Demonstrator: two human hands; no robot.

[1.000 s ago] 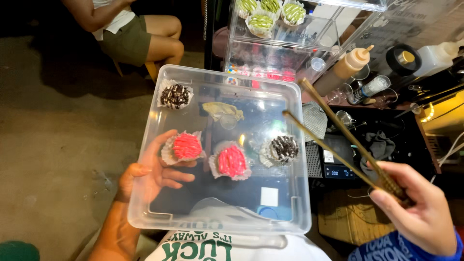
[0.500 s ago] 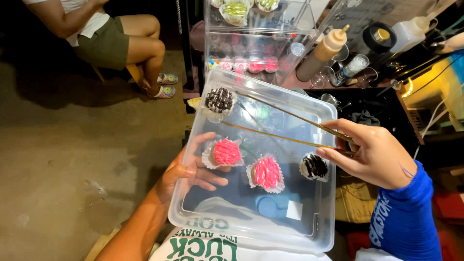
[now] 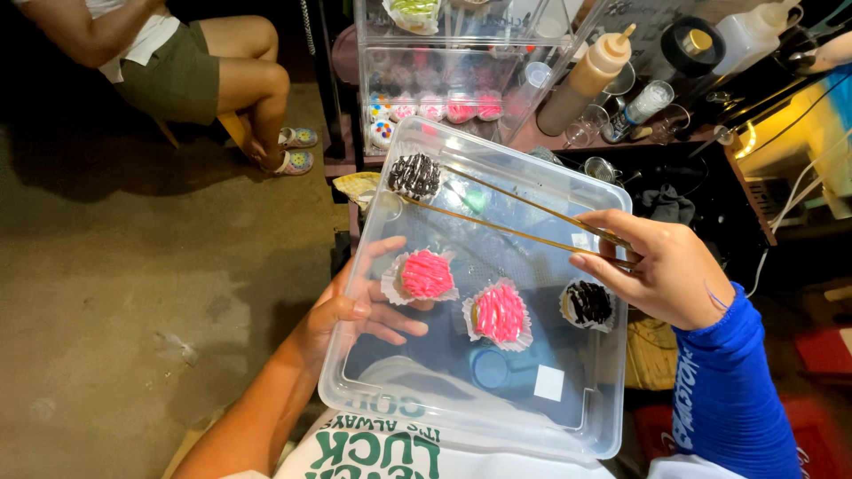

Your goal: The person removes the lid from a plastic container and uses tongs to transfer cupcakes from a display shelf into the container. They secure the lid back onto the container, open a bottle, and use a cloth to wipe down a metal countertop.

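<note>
My left hand (image 3: 351, 306) holds a clear plastic box (image 3: 577, 412) from below, at its left side. Inside sit two pink-iced pastries in white paper cups (image 3: 427, 274) (image 3: 500, 312) and two chocolate-drizzled ones, one at the far corner (image 3: 414, 176) and one at the right (image 3: 587, 303). My right hand (image 3: 658, 266) grips long wooden chopsticks (image 3: 506, 217). Their tips reach the far chocolate pastry. The right hand hangs just above the right chocolate pastry.
A clear display case (image 3: 444, 80) with more small sweets stands behind the box. A squeeze bottle (image 3: 587, 78), a white bottle (image 3: 754, 31) and jars crowd the counter at right. Another person sits at the upper left, legs (image 3: 240, 80) on the concrete floor.
The view has swung left and down. My right hand has come in over the box, and the chopstick tips have swept from the right side to the far chocolate pastry.
</note>
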